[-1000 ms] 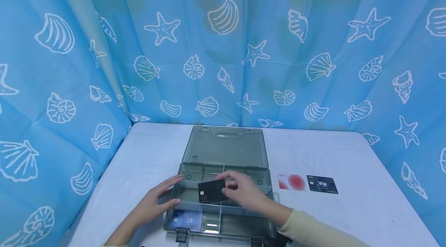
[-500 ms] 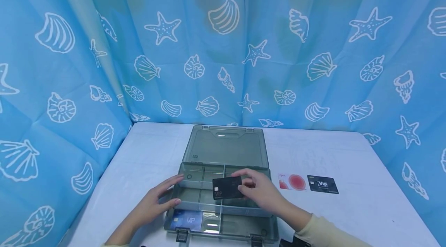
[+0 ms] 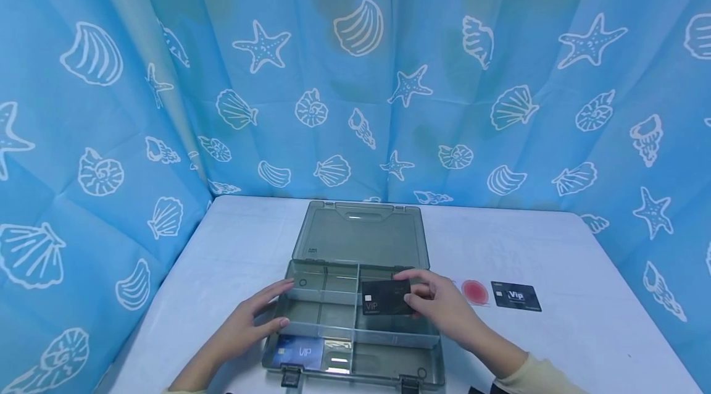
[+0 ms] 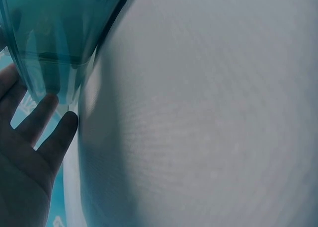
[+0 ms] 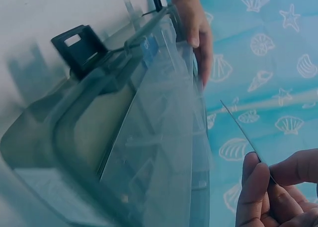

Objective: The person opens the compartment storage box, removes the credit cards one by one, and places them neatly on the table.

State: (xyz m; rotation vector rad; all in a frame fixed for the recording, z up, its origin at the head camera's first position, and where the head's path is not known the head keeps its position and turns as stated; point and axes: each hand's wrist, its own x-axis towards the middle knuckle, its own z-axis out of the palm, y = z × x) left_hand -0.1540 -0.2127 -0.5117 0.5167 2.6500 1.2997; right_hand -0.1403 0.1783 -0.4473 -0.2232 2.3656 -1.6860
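My right hand (image 3: pixel 439 304) pinches a black VIP card (image 3: pixel 384 298) by its right end, over the right half of a translucent grey divided box (image 3: pixel 397 338). Seen edge-on in the right wrist view, the black card (image 5: pixel 241 128) is a thin line between thumb and fingers. My left hand (image 3: pixel 247 323) rests along the box's left side, fingers spread, thumb and fingertips at the rim. In the left wrist view, straight fingers (image 4: pixel 58 137) reach the box wall (image 4: pixel 49 48). A blue VIP card (image 3: pixel 297 352) lies in the front left compartment.
On the table right of the box lie a white card with a red circle (image 3: pixel 474 292), partly behind my right hand, and another black Vip card (image 3: pixel 516 296). The lid (image 3: pixel 361 233) lies back behind the box. Two dark latches (image 3: pixel 291 375) hang at the front edge.
My right hand has carried the black VIP card rightward, from over the middle left of the box to its right half. The left hand stays at the left rim.
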